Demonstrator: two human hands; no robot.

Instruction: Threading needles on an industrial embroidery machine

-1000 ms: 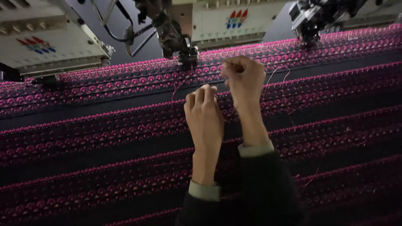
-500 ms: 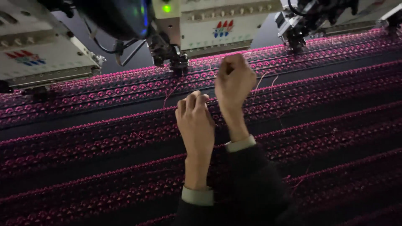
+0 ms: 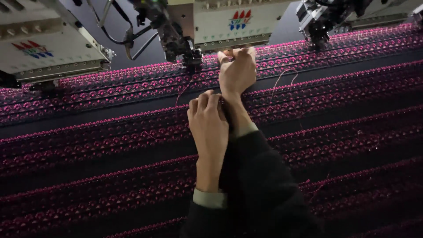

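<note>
Head view: the right hand (image 3: 238, 70) has its fingers (image 3: 240, 53) curled together into a loose fist, tips bunched just beside the needle foot (image 3: 192, 57) of the middle embroidery head (image 3: 220, 22); whether they pinch a thread I cannot tell. The left hand (image 3: 208, 121) lies lower, its fingers (image 3: 205, 102) bent and pressed together against the right wrist, resting on the dark fabric (image 3: 110, 180). Rows of pink stitched pattern (image 3: 110, 81) run across the fabric under both hands. Loose pink threads (image 3: 282, 81) trail right of the right hand. Two more embroidery heads stand at left (image 3: 48, 48) and right (image 3: 321, 17).
</note>
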